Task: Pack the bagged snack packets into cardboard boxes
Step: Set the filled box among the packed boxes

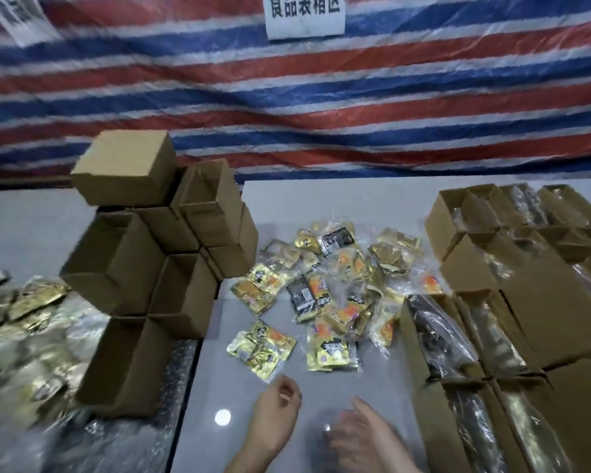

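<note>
Motion-blurred on the near side of the packet pile: right hand, grip unreadable. Left of the pile, smeared gold bags cut by the frame edge. Right of the pile, packed boxes cropped likewise.

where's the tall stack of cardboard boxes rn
In the head view the tall stack of cardboard boxes stands left of centre, just left of the loose pile of snack packets, opposite the filled boxes on the right.
</note>
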`<state>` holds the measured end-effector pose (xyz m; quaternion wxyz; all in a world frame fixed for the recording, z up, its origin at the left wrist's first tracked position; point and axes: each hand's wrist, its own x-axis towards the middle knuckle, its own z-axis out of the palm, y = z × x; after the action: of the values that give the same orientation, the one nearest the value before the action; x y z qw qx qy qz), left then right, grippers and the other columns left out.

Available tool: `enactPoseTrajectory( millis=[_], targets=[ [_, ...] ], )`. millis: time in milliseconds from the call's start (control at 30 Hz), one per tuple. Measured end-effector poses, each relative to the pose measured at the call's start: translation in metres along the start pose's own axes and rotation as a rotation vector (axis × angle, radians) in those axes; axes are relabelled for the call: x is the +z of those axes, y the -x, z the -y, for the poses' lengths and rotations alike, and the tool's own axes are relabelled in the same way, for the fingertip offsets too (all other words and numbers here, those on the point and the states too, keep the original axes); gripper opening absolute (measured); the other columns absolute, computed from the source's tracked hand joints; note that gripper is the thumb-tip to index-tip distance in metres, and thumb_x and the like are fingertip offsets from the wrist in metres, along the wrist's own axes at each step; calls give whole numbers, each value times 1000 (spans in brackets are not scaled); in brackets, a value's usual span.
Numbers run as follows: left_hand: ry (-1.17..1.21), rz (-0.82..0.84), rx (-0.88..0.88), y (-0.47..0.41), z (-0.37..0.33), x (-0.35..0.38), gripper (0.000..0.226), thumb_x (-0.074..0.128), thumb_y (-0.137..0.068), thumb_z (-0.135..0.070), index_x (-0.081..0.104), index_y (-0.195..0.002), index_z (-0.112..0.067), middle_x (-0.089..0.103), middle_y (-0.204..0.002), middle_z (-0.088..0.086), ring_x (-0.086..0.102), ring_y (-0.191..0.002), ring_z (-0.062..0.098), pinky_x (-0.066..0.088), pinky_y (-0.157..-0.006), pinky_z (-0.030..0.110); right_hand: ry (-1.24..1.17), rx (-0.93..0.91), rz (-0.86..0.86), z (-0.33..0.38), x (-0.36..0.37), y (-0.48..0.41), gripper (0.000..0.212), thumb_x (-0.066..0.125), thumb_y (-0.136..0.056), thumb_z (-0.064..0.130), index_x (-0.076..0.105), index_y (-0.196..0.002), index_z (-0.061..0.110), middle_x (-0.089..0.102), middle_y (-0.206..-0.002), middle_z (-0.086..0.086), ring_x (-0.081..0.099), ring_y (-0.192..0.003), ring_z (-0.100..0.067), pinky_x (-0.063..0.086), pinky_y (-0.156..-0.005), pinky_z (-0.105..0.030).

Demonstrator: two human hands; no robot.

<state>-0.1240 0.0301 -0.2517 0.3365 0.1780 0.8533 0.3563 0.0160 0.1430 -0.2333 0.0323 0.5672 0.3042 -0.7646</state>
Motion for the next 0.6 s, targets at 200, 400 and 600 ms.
enactPoseTrajectory(
  millis=[200,400,600],
  targets=[
    [-545,-331,142,-11,67,-116,16,51,-96,-36,57,-111,-31,54,-117,-10,51,-112,14,38,-93,29,210,-175,-22,8,79,-14,19,60,-97,17,71,-94,1,74,-84,-12,66,-64,-27,47,-56,-28],
    [-676,-455,-46,-42,122,-187,35,63,-88,-34,60,-120,-21,49,-137,10,43,-129,28,34,-107,42,284,-281,14,16,132,-5,15,59,-96,12,71,-94,3,75,-88,-13,67,-64,-23,48,-60,-30],
    [-787,-79,-331,-61,168,-196,25,52,-94,-44,67,-110,-31,63,-121,-3,54,-120,18,26,-113,48,283,-349,21,28,150,8,16,57,-98,11,70,-90,6,73,-82,-9,66,-61,-19,48,-56,-27]
  ],
)
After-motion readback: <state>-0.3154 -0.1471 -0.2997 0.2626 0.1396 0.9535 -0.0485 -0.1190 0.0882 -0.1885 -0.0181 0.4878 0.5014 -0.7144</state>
